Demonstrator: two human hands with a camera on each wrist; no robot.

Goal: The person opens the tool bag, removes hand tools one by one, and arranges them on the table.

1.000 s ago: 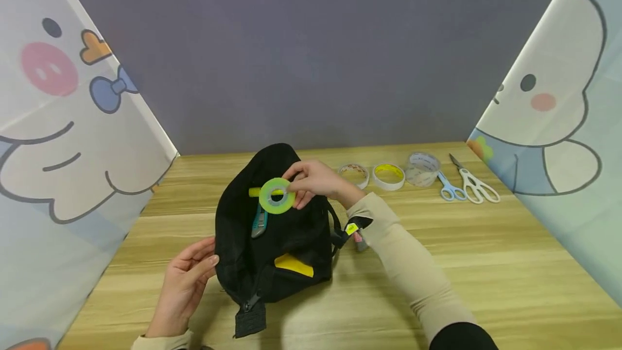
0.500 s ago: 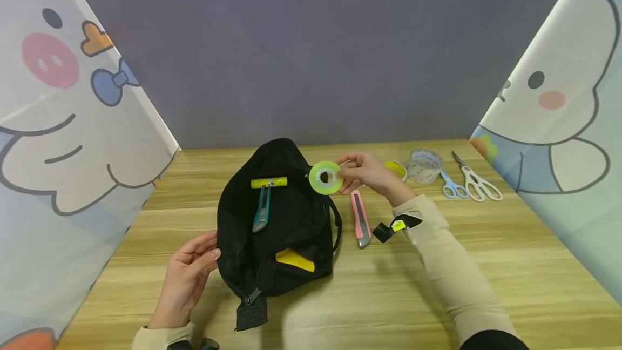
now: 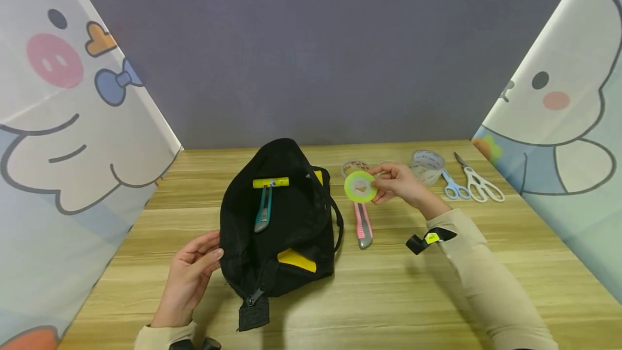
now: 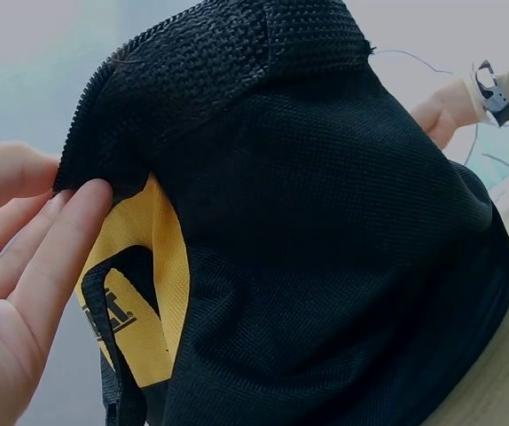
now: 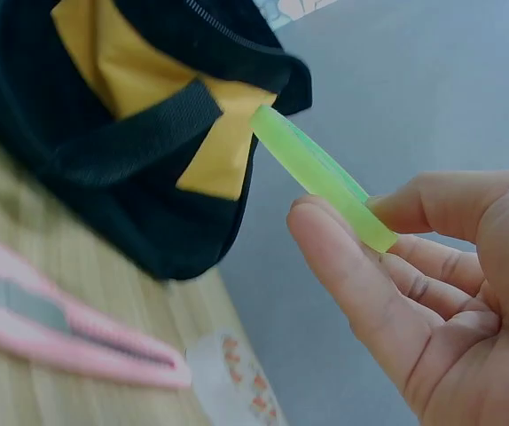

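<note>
A black zippered bag (image 3: 291, 231) with yellow patches lies open on the wooden table. Inside it are a yellow tube (image 3: 270, 182) and a teal utility knife (image 3: 263, 212). My left hand (image 3: 187, 277) pinches the bag's left edge between thumb and fingers, beside the zipper in the left wrist view. To the right of the bag, my right hand (image 3: 400, 185) pinches a roll of green tape (image 3: 359, 187) by its rim, held above the table. Below that roll lies a pink utility knife (image 3: 363, 227).
Behind the green tape stand a tape roll with a printed core (image 3: 353, 167) and another roll mostly hidden by my right hand. Farther right are a wide clear tape roll (image 3: 427, 167), blue scissors (image 3: 455, 188) and white scissors (image 3: 481, 182). A grey wall (image 3: 320, 58) closes the back.
My right hand has carried the green tape out from over the bag to the right, uncovering the yellow tube and pink knife. My left hand keeps its place on the bag's edge.
</note>
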